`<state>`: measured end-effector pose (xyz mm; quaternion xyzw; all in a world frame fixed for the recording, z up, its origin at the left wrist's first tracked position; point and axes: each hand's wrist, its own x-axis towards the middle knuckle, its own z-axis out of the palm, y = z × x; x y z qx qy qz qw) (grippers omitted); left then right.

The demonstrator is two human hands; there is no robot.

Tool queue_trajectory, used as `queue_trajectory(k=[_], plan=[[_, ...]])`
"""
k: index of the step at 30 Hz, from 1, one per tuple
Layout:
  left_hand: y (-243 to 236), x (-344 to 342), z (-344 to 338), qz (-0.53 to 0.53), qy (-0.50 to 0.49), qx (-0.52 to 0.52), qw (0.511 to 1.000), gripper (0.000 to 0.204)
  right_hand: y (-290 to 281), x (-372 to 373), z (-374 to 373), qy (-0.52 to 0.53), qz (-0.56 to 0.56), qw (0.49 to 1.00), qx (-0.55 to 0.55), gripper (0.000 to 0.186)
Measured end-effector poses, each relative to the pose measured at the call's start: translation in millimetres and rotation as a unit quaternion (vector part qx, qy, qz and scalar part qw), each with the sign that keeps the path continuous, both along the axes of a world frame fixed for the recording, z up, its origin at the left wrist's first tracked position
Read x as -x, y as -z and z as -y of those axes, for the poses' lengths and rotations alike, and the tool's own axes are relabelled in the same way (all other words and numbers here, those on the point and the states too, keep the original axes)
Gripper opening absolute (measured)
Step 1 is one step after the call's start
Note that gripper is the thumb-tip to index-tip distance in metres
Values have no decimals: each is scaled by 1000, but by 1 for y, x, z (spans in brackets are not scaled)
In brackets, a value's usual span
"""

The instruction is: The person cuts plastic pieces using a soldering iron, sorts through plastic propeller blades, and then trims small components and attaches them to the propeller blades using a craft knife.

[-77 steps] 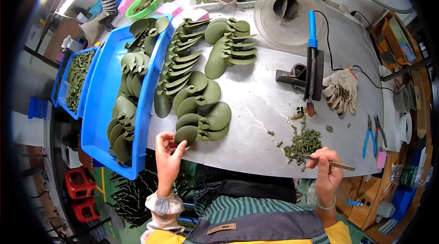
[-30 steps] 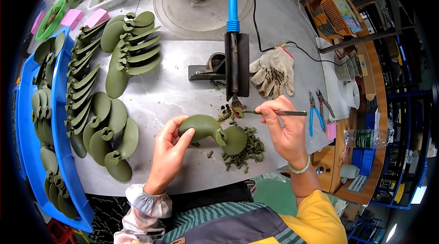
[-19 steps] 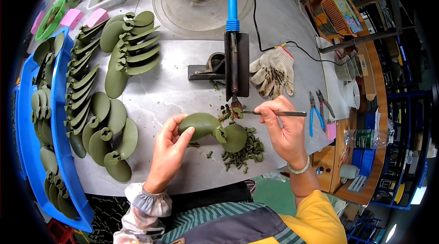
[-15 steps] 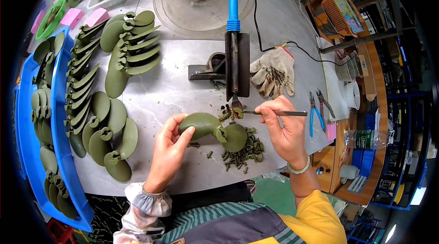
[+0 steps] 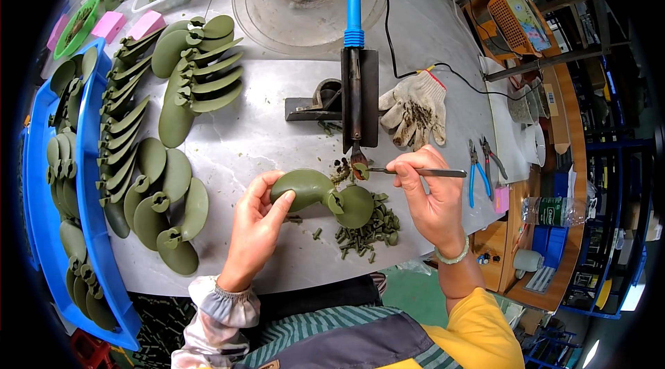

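My left hand (image 5: 256,227) pinches one rounded blade of an olive-green propeller-shaped piece (image 5: 303,187). The hub and second blade of that piece reach to the right, over a small heap of green pegs (image 5: 384,220). Between the thumb and fingers of my right hand (image 5: 438,196) is a pair of slim dark tweezers (image 5: 436,172). Their tip meets a small green bit (image 5: 361,169) against the brown tip of a blue-handled soldering iron (image 5: 354,16). The iron lies on a dark metal stand (image 5: 305,113), tip toward me.
Rows of similar green blades (image 5: 208,85) lie at the left, beside a blue tray (image 5: 86,161) holding more. A stained white glove (image 5: 415,106), blue-handled pliers (image 5: 475,174) and a power cord (image 5: 395,57) occupy the right. A round clear cover (image 5: 256,2) stands at the back.
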<state>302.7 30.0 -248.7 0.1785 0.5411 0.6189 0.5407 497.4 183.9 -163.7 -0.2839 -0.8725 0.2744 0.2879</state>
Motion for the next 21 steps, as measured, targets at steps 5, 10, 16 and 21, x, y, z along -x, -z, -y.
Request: queue_trajectory(k=[5, 10, 16, 21], plan=[[2, 0, 0, 2, -1, -4, 1000, 27, 0, 0, 0, 2, -4, 1000, 1, 7], [6, 0, 0, -5, 2, -14, 1000, 27, 0, 0, -1, 1, -3, 1000, 1, 8], [10, 0, 0, 10, -1, -22, 1000, 28, 0, 1, -1, 5, -2, 1000, 4, 8], [9, 0, 0, 13, -3, -20, 1000, 27, 1, 0, -1, 4, 0, 1000, 1, 8]])
